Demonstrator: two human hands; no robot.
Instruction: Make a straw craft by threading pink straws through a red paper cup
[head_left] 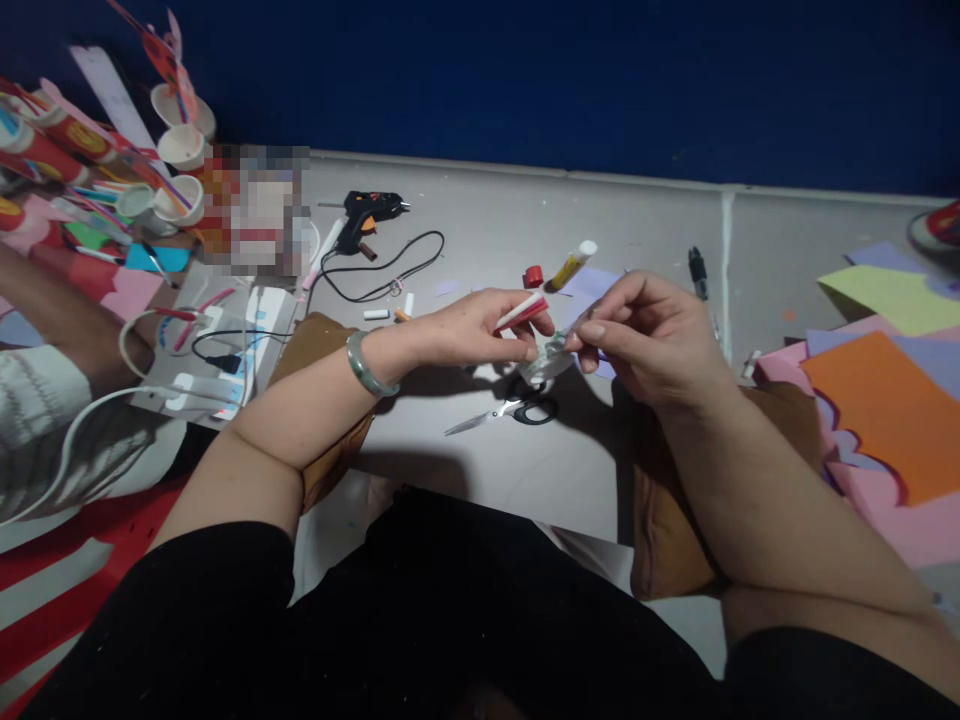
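Observation:
Over the middle of the table, my left hand [480, 325] is closed, with a thin red-and-white strip [523, 312] standing out between its fingers. Below its fingertips is a translucent roll [546, 362] that looks like clear tape, gripped by that hand. My right hand [656, 335] pinches at the roll's right edge, thumb against fingers; whatever lies in that pinch is too small to make out. Black-handled scissors [517, 408] lie open on the table just under the roll. Beyond the hands are a yellow glue stick [571, 266] and its red cap [533, 276].
A black glue gun [367, 218] with its cord lies at back left, near a white power strip [251, 345]. Decorated paper cups [182, 147] crowd the left, beside another person's arm [64, 310]. Orange paper [889, 410] and other coloured sheets cover the right. A black pen [698, 272] lies behind my right hand.

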